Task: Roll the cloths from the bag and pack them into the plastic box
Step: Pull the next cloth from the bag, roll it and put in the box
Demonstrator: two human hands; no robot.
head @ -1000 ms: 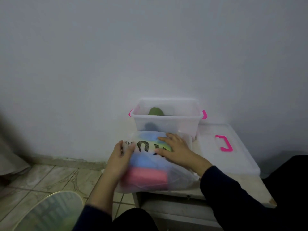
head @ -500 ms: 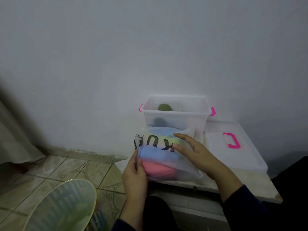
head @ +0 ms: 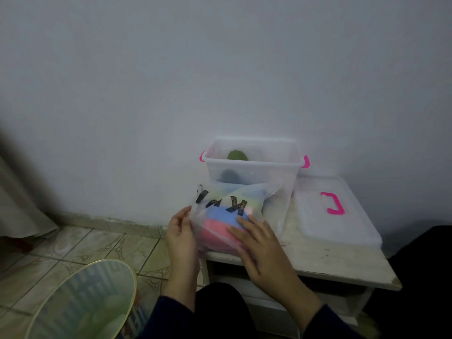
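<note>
A translucent bag (head: 221, 199) with black letters lies at the left end of a small white table (head: 325, 260). Inside it show folded cloths: a blue cloth (head: 220, 214), a pink cloth (head: 212, 232) and a pale green one. My left hand (head: 181, 231) grips the bag's left edge. My right hand (head: 259, 243) lies flat on the bag's front, fingers spread over the pink cloth. Behind the bag stands the clear plastic box (head: 252, 165) with pink latches, open, holding a rolled green cloth (head: 236, 155) and a dark one (head: 228, 176).
The box's clear lid (head: 335, 211) with a pink handle lies on the table to the right. A round patterned bin (head: 83, 304) stands on the tiled floor at lower left. A plain wall is close behind, a curtain at far left.
The view has shifted left and down. My right hand slid from the bag's top down onto its front, and the bag now stands more tilted up between both hands.
</note>
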